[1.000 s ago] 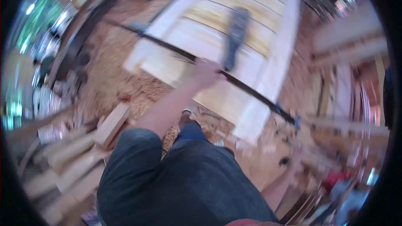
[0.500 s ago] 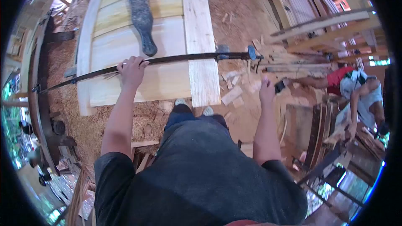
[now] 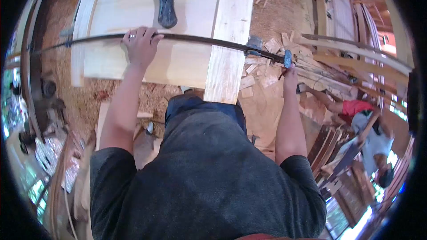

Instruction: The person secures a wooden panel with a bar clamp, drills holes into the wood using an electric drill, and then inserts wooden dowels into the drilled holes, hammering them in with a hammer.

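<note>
A long dark bar clamp [image 3: 191,39] lies across a pale wooden panel [image 3: 151,64]. My left hand [image 3: 141,42] is closed around the bar, left of the panel's middle. At the clamp's right end, my right hand [image 3: 290,73] is closed at the blue screw end [image 3: 288,58], just beyond the panel's right edge; its fingertips are partly hidden. A blue clamp jaw [image 3: 254,45] sits beside the right edge board [image 3: 229,35]. On the panel, above the bar, rests a dark paddle-shaped tool [image 3: 167,0].
Another person [image 3: 371,138] in red shorts is low at the right, near stacked boards [image 3: 327,146]. Long timbers [image 3: 356,49] lie at the upper right. Wood offcuts [image 3: 248,82] and shavings cover the ground. A dark beam [image 3: 29,62] runs along the left.
My right hand has moved up to the clamp's screw end. My left hand still grips the bar. The view has shifted, and the panel now reaches closer to my body.
</note>
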### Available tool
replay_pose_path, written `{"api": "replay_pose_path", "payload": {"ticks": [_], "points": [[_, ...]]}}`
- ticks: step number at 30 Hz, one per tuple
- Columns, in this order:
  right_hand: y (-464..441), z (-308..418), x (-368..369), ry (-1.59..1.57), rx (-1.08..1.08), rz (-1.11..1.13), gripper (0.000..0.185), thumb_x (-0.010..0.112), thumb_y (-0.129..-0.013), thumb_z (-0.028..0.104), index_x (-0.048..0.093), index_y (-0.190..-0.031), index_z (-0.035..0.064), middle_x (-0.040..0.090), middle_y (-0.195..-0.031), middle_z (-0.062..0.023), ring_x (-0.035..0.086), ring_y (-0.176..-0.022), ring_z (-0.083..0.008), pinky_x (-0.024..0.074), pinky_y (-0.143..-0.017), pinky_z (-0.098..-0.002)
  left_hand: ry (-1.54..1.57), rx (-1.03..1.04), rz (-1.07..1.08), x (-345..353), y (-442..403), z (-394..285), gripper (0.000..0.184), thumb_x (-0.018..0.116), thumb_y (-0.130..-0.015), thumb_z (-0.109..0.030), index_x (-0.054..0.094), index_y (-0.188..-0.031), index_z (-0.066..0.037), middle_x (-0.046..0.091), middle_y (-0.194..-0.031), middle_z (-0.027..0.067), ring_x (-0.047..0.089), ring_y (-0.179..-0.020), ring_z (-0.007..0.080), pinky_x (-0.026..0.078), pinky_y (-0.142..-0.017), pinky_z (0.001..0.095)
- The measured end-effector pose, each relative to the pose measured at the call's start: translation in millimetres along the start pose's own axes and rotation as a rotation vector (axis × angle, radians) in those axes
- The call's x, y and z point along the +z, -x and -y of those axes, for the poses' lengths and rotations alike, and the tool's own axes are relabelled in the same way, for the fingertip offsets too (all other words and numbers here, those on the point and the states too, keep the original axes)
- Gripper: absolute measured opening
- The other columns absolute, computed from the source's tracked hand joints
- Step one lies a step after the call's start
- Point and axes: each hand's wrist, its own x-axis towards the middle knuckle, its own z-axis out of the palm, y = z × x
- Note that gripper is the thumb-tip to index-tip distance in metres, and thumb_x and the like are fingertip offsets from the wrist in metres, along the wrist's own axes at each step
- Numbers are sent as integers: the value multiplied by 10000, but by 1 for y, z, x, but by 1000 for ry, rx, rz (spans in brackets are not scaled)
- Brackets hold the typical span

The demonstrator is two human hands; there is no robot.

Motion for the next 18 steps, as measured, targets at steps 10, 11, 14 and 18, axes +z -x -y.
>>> {"api": "replay_pose_path", "payload": {"ticks": [10,11,14,18], "points": [[-8,1,-2,-259,84,204,424,429,-1095,501,457,-946,104,429,-626,7,447,-474,-128,408,-440,-303,-53,-158,29,4,11,-16,319,685,-937,-432,669,-1149,-193,651,-1163,12,575,-1224,260,324,-1107,520],[-11,-5,-3,-226,85,187,370,454,-1096,456,457,-963,111,428,-634,7,447,-483,-126,417,-444,-311,-55,-174,-18,6,12,-22,327,688,-934,-431,668,-1155,-191,649,-1173,21,571,-1234,275,328,-1103,524],[-14,0,6,-167,58,124,226,512,-1082,309,453,-982,115,419,-644,11,446,-498,-116,416,-446,-295,-10,-217,-56,8,8,-24,350,713,-911,-419,668,-1159,-176,649,-1180,53,562,-1249,318,341,-1085,530],[-24,-29,15,-218,-50,61,148,540,-1047,245,546,-1019,100,537,-687,-10,519,-539,-132,439,-474,-303,30,-218,-63,12,10,-22,366,754,-865,-387,669,-1119,-138,662,-1144,88,571,-1235,332,391,-1040,531]]}}
